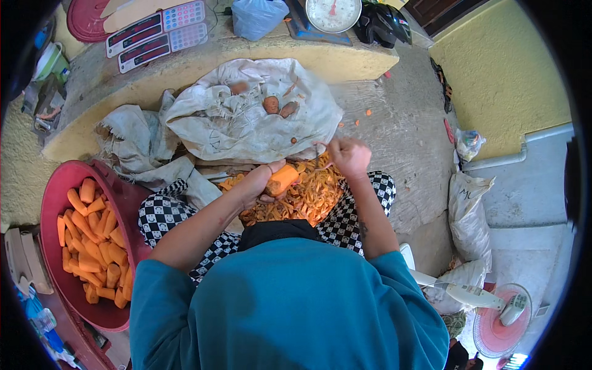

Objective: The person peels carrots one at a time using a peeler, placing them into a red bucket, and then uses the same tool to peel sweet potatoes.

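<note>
My left hand [257, 182] grips a thick, partly peeled carrot [283, 179]; its lower end is still brown. Just right of it, my right hand [350, 156] is closed around a peeler [323, 157] with a pinkish frame, raised a little apart from the carrot. Beneath both hands, between my legs, lies a heap of orange carrot peelings [305, 203]. A large red plastic tub [127, 203] at my left holds many peeled carrots [95, 249]. A few unpeeled carrots [271, 105] rest on the white woven sack [222, 138] in front of me.
Beyond the sack runs a raised concrete ledge [370, 64] bearing a dial scale [333, 14], a blue plastic bag [259, 18], a black helmet [381, 23] and a red lid [83, 23]. Full white sacks [469, 217] and a pink-bladed fan [502, 319] stand to the right.
</note>
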The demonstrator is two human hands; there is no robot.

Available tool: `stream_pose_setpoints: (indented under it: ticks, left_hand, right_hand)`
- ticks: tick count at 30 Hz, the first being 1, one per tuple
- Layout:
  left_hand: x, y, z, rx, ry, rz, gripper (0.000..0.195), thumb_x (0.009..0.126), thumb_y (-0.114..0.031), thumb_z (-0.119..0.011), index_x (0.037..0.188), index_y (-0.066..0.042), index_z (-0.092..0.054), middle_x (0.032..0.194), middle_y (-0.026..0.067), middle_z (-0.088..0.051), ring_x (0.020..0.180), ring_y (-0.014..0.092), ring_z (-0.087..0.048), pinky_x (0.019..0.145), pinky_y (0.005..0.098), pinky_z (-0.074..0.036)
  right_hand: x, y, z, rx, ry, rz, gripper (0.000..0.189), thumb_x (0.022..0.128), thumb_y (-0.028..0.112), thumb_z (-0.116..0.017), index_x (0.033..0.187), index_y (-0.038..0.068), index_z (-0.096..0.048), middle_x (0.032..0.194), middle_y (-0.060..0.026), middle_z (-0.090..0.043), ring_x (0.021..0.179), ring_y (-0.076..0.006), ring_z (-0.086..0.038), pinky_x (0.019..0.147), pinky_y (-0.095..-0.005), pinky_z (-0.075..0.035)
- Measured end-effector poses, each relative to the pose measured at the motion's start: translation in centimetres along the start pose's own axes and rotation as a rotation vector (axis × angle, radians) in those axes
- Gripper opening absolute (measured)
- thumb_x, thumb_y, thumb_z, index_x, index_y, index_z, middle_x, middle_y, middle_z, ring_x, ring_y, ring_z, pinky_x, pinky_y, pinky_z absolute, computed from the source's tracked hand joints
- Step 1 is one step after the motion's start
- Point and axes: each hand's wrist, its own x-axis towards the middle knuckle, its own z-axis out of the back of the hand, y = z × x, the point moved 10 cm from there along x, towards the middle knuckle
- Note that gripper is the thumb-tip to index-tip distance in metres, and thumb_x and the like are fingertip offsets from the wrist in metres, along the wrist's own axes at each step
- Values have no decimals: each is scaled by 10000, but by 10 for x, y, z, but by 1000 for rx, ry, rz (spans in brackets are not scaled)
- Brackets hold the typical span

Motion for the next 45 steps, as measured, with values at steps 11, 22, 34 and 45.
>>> stream_pose_setpoints:
  ticks: [11,22,34,45]
  left_hand:
    - [12,12,12,-211,-20,35,592,965,-544,-239,1048,-43,-543,648,90,-581,299,73,-304,277,188,-219]
    - [2,3,-2,-95,64,24,569,970,-489,-275,1056,-20,-585,546,42,-496,315,71,-273,294,211,-209]
    - [4,2,13,-211,-152,-17,506,953,-455,-259,1041,-51,-551,860,153,-667,408,120,-521,331,189,-311]
    - [-2,-10,16,-115,-182,-121,585,962,-554,-249,1026,-56,-549,609,56,-575,347,85,-405,294,212,-274]
  right_hand:
    - [-2,102,25,322,-21,219,324,711,99,-637,422,110,-490,421,-33,-478,398,-185,-468,429,-328,-350]
    - [-19,-20,-12,-15,0,-23,358,759,198,-648,437,80,-546,417,-73,-484,344,-236,-471,386,-348,-399]
    - [-4,31,2,342,79,-269,363,804,226,-631,506,27,-575,468,-133,-494,422,-293,-506,442,-392,-396]
    - [5,69,-6,268,81,38,317,763,198,-632,474,81,-572,447,-98,-511,422,-259,-528,452,-376,-432]
